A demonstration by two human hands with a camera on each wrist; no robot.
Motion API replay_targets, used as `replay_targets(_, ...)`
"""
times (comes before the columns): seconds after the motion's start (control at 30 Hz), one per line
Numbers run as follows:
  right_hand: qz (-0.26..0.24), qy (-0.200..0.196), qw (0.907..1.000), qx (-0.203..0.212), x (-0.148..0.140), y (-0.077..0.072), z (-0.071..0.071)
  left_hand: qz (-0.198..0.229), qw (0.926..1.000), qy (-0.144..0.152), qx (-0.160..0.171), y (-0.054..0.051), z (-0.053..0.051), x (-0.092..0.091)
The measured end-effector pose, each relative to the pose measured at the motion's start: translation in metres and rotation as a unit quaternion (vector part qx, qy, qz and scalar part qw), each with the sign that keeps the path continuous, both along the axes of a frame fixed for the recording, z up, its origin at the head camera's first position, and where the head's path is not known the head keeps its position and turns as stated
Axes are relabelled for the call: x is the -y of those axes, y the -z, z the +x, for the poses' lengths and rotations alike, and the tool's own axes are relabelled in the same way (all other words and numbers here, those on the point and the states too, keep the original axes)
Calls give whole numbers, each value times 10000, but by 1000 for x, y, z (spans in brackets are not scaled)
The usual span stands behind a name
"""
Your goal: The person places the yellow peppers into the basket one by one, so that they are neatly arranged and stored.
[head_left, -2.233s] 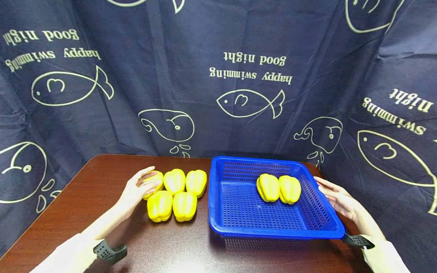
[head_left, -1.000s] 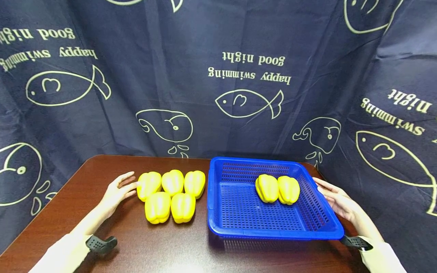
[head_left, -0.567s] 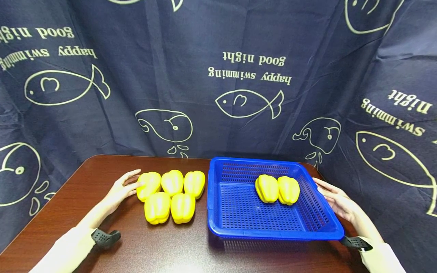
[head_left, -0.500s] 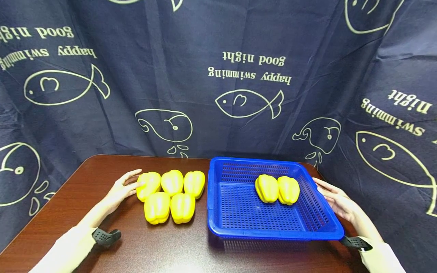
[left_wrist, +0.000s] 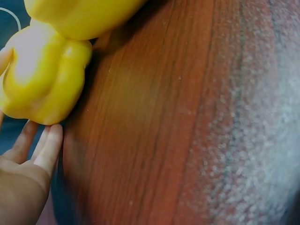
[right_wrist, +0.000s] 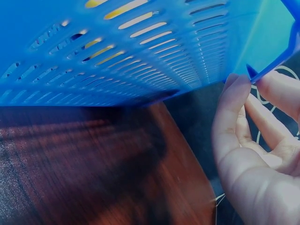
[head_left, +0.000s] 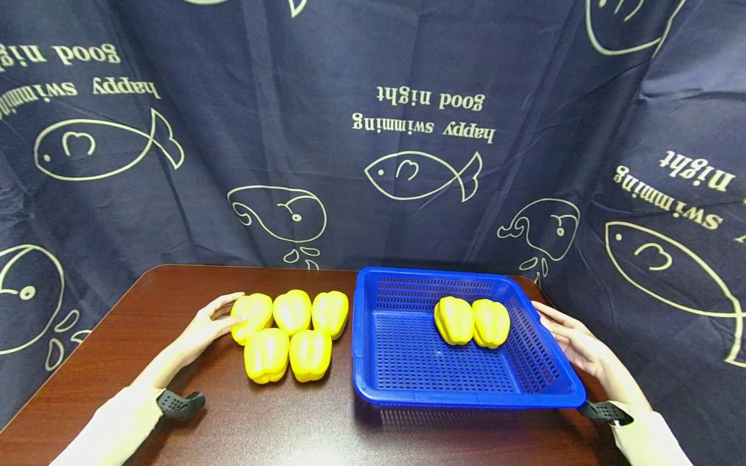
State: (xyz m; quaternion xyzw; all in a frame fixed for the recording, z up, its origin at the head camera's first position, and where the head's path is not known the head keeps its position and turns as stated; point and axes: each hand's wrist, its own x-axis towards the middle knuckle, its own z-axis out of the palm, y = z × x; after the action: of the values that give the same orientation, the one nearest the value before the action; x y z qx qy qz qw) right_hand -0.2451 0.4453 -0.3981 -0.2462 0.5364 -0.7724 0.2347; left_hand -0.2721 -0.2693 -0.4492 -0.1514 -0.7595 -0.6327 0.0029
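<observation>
Several yellow bell peppers stand bunched on the table, left of the basket. My left hand (head_left: 205,327) is at the leftmost bell pepper (head_left: 252,317), its fingers fairly straight and touching that pepper's side. From the left wrist camera, the fingertips (left_wrist: 55,133) meet the lower end of the pepper (left_wrist: 44,77). Two more bell peppers (head_left: 473,322) lie side by side inside the blue plastic basket (head_left: 466,398), toward its right. On the basket's right side, my right hand (head_left: 583,346) pinches the rim between thumb and finger, as the right wrist view shows (right_wrist: 262,154).
The brown wooden table (head_left: 233,427) has a rounded far left corner. A dark blue curtain (head_left: 326,77) with fish drawings and lettering hangs behind and at both sides. Black bands (head_left: 180,404) circle both wrists.
My left hand first drew back leftward from the leftmost bell pepper, then came in again against its side. The right hand keeps its hold on the basket, and the peppers stay put.
</observation>
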Motion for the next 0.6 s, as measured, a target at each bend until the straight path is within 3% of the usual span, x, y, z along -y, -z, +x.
replay_targets(0.33,-41,-85,10000,-24,0,0,-1,167,9998,113,31,3,0,0)
replay_targets(0.6,-201,-193,9996,33,-1,2,-1,61,9998,78,-195,5,0,0)
